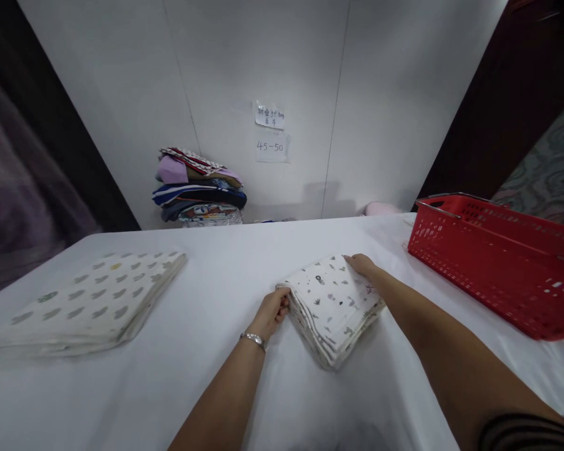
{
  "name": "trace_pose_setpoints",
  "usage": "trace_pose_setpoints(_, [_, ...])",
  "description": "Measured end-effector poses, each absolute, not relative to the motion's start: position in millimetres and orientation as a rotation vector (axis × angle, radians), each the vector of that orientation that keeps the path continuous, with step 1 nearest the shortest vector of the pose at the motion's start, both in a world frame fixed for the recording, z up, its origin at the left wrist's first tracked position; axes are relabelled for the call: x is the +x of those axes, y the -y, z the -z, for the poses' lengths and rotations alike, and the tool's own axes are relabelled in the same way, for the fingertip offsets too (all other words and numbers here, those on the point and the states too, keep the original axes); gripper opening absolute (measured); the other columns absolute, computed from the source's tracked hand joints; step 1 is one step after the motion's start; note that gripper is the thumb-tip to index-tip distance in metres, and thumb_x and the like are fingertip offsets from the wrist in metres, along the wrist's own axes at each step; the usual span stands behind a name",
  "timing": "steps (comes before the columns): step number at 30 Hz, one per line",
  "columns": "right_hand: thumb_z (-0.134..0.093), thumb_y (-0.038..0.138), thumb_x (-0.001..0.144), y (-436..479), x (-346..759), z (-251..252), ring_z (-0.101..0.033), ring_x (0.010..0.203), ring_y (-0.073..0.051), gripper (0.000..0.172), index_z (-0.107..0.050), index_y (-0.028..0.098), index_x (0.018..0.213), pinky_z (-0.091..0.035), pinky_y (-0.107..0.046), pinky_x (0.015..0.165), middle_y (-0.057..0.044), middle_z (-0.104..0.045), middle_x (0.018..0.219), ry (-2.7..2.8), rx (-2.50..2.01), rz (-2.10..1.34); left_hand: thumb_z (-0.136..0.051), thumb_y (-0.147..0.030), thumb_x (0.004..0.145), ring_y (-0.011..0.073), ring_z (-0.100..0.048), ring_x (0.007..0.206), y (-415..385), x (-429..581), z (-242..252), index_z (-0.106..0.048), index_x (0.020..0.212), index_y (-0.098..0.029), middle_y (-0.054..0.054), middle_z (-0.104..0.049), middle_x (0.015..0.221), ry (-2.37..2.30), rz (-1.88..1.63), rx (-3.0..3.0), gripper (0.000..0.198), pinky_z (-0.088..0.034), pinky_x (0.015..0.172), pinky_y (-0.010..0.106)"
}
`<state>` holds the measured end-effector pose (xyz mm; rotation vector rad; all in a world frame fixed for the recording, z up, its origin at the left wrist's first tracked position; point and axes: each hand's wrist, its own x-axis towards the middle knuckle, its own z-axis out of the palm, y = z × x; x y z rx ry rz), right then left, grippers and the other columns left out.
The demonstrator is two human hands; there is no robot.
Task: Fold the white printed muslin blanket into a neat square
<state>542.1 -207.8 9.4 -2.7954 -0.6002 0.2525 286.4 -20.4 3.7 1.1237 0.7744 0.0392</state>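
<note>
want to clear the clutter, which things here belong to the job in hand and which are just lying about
In the job:
left hand
right hand
folded cloth both touch

Untouched, seemingly just lying about:
grey-patterned cloth
red basket
fabric pile

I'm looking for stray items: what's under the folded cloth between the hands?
The white table surface shows around the folded cloth; whatever lies directly beneath it is covered.
</note>
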Motion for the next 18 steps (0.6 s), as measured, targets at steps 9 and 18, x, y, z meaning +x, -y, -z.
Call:
trace_pose_setpoints(9, [-0.027,0.048,0.092,214.0,540.6,-2.8,-0.056,0.103,-0.027,0.052,-0.06,0.011,0.109,-0.041,-0.033,0.082,-0.019,-0.062,0.109,0.607,-2.916,-0.111,-0.055,-0.019,0.071,0.0026,-0.017,0.033,33.0,290.2,-3.7,-0.039,0.055,-0.018,-0.009,-0.026,0.042,-0.878,-0.172,1.224,0.023,-0.007,0.037,0.021])
trace_pose_setpoints(18, [-0.023,0.055,0.091,228.7,562.0,9.9,-0.058,0.097,-0.027,0.057,-0.063,0.015,0.102,-0.041,-0.033,0.078,-0.015,-0.064,0.104,0.622,-2.896,-0.143,-0.059,-0.026,0.07,0.0023,-0.023,0.035,25.7,292.0,-5.0,-0.035,0.055,-0.018,-0.007,-0.033,0.045,-0.83,-0.052,1.129,0.029,-0.007,0.037,0.02])
